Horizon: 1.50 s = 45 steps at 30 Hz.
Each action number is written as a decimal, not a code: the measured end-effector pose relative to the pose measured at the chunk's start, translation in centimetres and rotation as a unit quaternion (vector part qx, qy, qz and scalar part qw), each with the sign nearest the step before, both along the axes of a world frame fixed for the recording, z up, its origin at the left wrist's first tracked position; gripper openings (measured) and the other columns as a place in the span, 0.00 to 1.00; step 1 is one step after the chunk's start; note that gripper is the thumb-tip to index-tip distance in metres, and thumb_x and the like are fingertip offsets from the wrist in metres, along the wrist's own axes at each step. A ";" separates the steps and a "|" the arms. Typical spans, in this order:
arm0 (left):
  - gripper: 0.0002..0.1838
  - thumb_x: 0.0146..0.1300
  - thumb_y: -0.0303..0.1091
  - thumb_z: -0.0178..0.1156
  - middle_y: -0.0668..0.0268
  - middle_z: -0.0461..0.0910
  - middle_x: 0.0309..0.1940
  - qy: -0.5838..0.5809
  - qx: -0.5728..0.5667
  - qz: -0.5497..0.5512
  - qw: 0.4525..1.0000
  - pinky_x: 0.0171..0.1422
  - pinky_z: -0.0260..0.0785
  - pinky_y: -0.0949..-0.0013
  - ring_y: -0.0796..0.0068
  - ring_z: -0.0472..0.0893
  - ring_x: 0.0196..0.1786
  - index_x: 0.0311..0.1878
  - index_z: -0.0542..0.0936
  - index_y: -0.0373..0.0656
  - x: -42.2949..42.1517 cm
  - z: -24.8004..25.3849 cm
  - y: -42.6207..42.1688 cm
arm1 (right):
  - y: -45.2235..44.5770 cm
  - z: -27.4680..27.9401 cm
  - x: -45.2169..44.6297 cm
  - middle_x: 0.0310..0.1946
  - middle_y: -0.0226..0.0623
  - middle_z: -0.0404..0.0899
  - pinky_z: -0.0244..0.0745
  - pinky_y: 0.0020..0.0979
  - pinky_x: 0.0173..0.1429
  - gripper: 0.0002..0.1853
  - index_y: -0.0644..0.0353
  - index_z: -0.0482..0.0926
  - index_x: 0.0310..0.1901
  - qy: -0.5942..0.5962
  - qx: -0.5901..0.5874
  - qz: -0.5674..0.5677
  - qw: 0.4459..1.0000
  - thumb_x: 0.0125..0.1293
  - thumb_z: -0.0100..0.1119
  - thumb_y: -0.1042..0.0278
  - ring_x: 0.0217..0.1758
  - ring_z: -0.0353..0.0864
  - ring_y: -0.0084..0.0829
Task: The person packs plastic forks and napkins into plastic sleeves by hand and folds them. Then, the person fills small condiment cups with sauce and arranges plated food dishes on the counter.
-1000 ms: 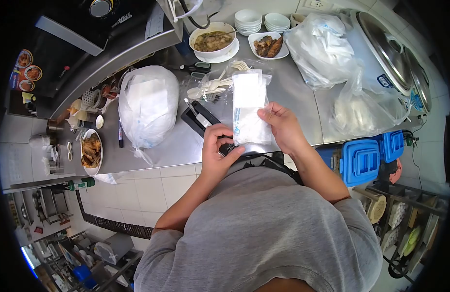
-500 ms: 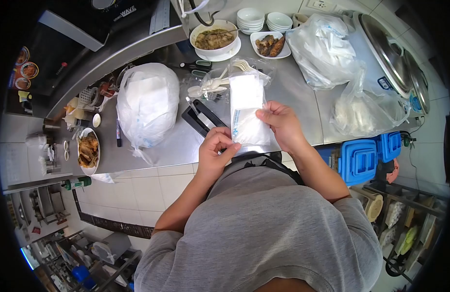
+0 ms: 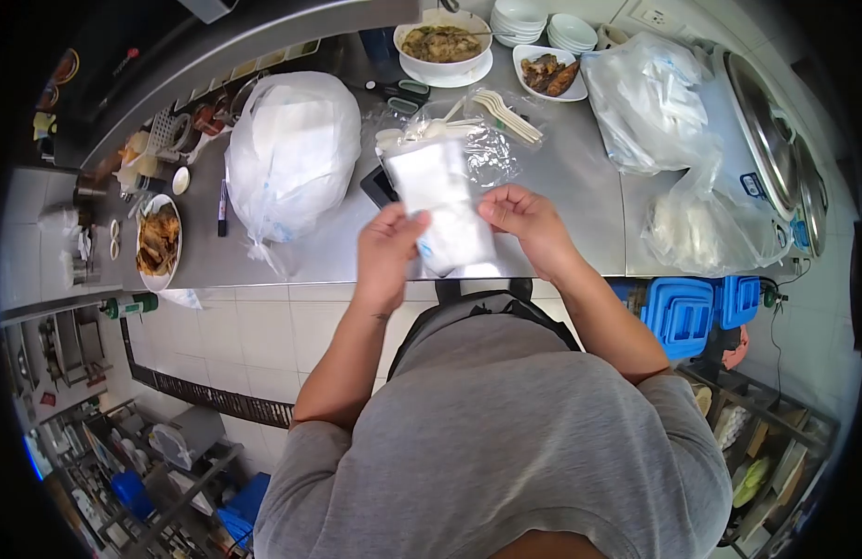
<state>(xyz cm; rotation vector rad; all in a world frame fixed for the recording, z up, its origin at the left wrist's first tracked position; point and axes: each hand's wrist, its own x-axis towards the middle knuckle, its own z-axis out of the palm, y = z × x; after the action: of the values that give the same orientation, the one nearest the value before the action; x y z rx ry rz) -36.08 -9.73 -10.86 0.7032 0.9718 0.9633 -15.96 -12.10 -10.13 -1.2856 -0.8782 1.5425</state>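
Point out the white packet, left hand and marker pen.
White packet (image 3: 444,207), head view: middle of its facing side.
Left hand (image 3: 386,246), head view: middle of the hand.
Marker pen (image 3: 222,208), head view: middle of the barrel.

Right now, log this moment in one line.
left grip: holds white packet | right grip: at packet's right edge | beyond packet: pale cutlery | left of packet: white bag

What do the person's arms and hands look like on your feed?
The left hand and right hand are ungloved, with no watch visible. The left sleeve and right sleeve are short and grey, matching the shirt.
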 end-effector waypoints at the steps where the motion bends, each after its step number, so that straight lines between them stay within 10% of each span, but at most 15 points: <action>1: 0.07 0.63 0.30 0.61 0.72 0.79 0.28 0.026 0.024 0.029 0.999 0.29 0.62 0.83 0.90 0.72 0.26 0.41 0.79 0.39 -1.3 0.0 0.2 | -0.1 -0.7 0.1 0.39 0.30 0.79 0.69 0.24 0.47 0.14 0.62 0.77 0.45 -0.045 -0.032 0.017 0.998 0.64 0.61 0.62 0.41 0.74 0.20; 11: 0.05 0.65 0.29 0.59 0.72 0.79 0.29 0.054 0.073 0.153 0.984 0.31 0.63 0.82 0.89 0.72 0.28 0.40 0.76 0.39 -4.5 -0.3 -0.5 | 0.0 -3.5 -4.4 0.62 0.41 0.67 0.60 0.56 0.64 0.29 0.57 0.71 0.57 -0.035 -0.351 0.103 0.930 0.59 0.65 0.51 0.67 0.62 0.44; 19: 0.10 0.66 0.28 0.56 0.63 0.80 0.41 0.042 0.072 0.187 0.979 0.43 0.74 0.75 0.78 0.80 0.40 0.49 0.72 0.37 -4.7 0.6 -1.2 | -4.0 -5.7 -3.6 0.62 0.36 0.65 0.66 0.31 0.57 0.12 0.61 0.81 0.46 0.174 -0.183 -0.016 0.967 0.64 0.60 0.65 0.57 0.69 0.26; 25: 0.12 0.67 0.28 0.54 0.62 0.80 0.44 0.045 0.072 0.163 0.983 0.47 0.76 0.70 0.75 0.82 0.43 0.52 0.71 0.37 -5.5 0.2 -1.4 | -7.1 -9.0 -2.5 0.65 0.43 0.66 0.67 0.27 0.55 0.07 0.62 0.85 0.38 -0.014 -0.040 0.040 0.998 0.62 0.61 0.70 0.67 0.66 0.27; 32: 0.15 0.67 0.28 0.54 0.62 0.80 0.44 0.047 0.062 0.125 0.989 0.46 0.75 0.72 0.77 0.82 0.42 0.54 0.71 0.35 -4.6 1.1 -1.8 | -7.4 -15.2 0.0 0.38 0.37 0.82 0.73 0.28 0.46 0.05 0.63 0.83 0.35 -0.194 0.037 -0.007 0.980 0.61 0.61 0.73 0.53 0.77 0.26; 35: 0.13 0.67 0.28 0.54 0.62 0.81 0.40 0.040 0.058 0.104 0.992 0.43 0.74 0.74 0.78 0.81 0.39 0.52 0.73 0.34 -4.4 1.1 -2.3 | -7.0 -10.3 1.1 0.32 0.32 0.80 0.69 0.19 0.36 0.05 0.63 0.82 0.39 -0.150 -0.031 -0.022 0.988 0.64 0.58 0.75 0.32 0.75 0.19; 45: 0.12 0.67 0.28 0.55 0.69 0.80 0.31 -0.013 0.083 -0.012 0.996 0.34 0.66 0.81 0.88 0.75 0.30 0.52 0.74 0.33 0.9 2.3 -3.4 | -3.3 9.9 1.1 0.31 0.39 0.76 0.70 0.31 0.40 0.04 0.63 0.79 0.37 -0.335 0.337 0.099 0.874 0.63 0.58 0.74 0.35 0.76 0.36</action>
<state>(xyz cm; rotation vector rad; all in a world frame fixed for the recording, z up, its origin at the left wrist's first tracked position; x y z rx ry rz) -35.21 -13.09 -8.53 0.8382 0.8657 1.0385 -14.84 -15.41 -0.19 -1.2086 -1.8457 0.7550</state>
